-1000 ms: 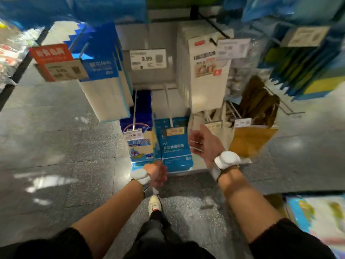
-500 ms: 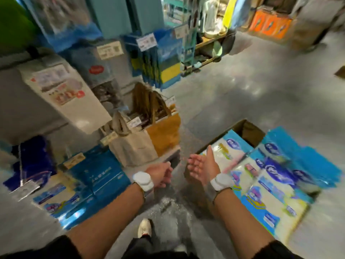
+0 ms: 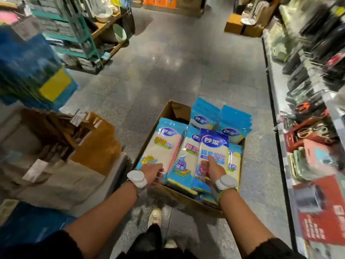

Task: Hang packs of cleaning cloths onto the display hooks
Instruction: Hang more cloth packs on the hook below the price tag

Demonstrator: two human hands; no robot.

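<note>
Although many packs are waiting, the head view shows none lifted yet. The cardboard box (image 3: 169,111) stands on the floor just in front of the person. The packs of cleaning cloths (image 3: 233,126) lie in it in overlapping rows, with some upright at the far wall.

The left hand (image 3: 153,173) is at the near lower edge of the leftmost pack (image 3: 164,144). Its fingers bend downward, but I cannot tell if they already hold the pack. The right hand (image 3: 211,168) is over the pack with the dark blue top (image 3: 214,143), thumb up and fingers spread, closed on nothing.

The hanging goods (image 3: 28,71) at the left are blurred, and no hook can be made out there. I judge that a new round is only beginning: a pack must be picked, carried to the display and hung. The box looks nearly full, so much work is left.

Half a second ago the box was at the right of the view and both hands were short of it, over the floor. Now it is in the middle and the hands are over the packs. One second ago the view faced the display itself.
</note>
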